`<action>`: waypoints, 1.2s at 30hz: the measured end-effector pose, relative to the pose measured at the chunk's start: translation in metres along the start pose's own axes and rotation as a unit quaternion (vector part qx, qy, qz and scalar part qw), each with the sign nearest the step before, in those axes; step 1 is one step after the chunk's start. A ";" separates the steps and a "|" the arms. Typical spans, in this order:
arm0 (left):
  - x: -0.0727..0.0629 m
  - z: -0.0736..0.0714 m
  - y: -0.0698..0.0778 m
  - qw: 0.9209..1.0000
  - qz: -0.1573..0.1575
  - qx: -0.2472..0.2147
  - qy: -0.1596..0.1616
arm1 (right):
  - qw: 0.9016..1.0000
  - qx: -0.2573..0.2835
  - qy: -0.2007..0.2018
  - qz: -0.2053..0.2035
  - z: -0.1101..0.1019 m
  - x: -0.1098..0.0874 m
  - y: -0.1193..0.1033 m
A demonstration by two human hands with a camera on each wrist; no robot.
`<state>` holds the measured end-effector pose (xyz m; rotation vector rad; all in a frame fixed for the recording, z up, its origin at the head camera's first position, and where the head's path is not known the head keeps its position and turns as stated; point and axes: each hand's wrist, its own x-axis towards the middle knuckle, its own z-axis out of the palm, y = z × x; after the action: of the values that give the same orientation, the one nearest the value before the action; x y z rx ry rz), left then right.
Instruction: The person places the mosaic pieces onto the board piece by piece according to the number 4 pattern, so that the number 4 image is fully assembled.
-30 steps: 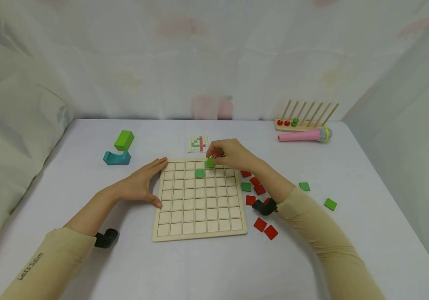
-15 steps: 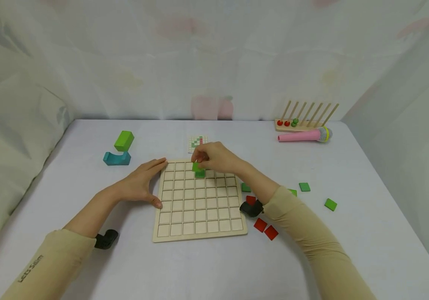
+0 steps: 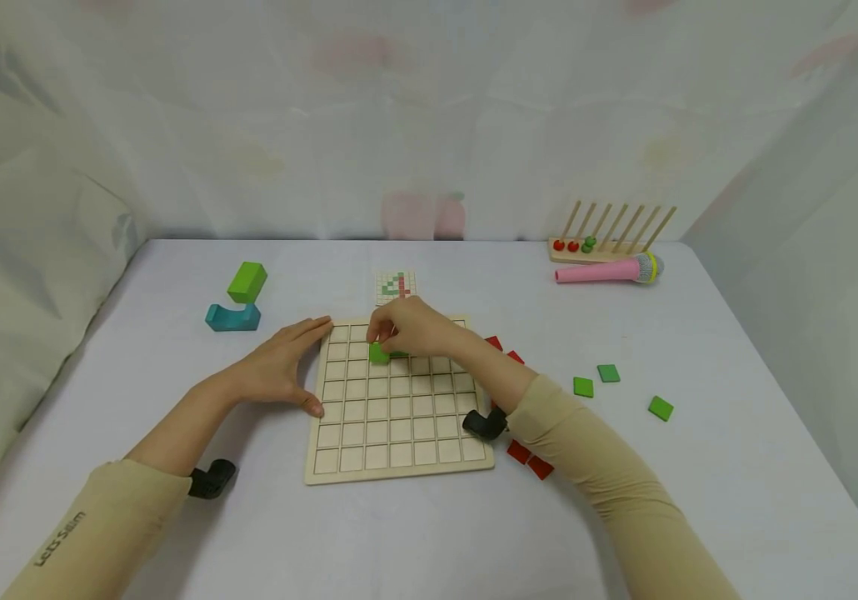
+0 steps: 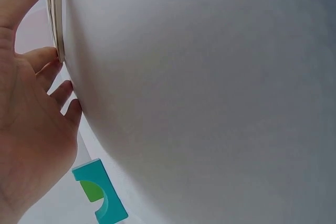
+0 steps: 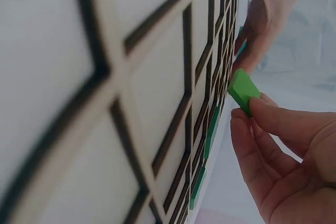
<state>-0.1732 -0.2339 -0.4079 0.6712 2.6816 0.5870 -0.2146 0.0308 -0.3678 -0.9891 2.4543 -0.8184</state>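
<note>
In the head view my right hand [image 3: 417, 327] pinches a green square tile [image 3: 379, 353] between thumb and fingers, over the upper left of the wooden grid board [image 3: 399, 477]. The right wrist view shows the held tile [image 5: 243, 88] tilted, just off the grid surface. Two other green tiles, one nearer [image 5: 197, 187] and one farther [image 5: 211, 132], sit in the grid there; in the head view my hand covers most of them. My left hand [image 3: 279, 367] rests along the board's left edge, thumb and fingers spread and extended. Its fingertips touch the edge in the left wrist view.
A pattern card [image 3: 395, 286] lies behind the board. Red tiles [image 3: 540, 467] and several green tiles [image 3: 583, 387] lie to the right, some hidden by my arm. Back left are a green block [image 3: 247, 282] and teal arch [image 3: 233, 317]; back right, a pink microphone [image 3: 601, 272] and bead rack [image 3: 594, 253].
My right hand has moved left and slightly nearer across the board with a green tile in its fingers. The left hand has stayed at the board's edge.
</note>
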 end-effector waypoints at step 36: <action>0.000 0.001 0.000 1.000 0.000 0.006 0.003 | 0.998 -0.056 -0.029 0.001 0.013 -0.001 -0.007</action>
<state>-0.1728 -0.2336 -0.4089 0.6753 2.6922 0.5735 -0.2040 0.0223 -0.3731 -1.0355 2.4735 -0.6467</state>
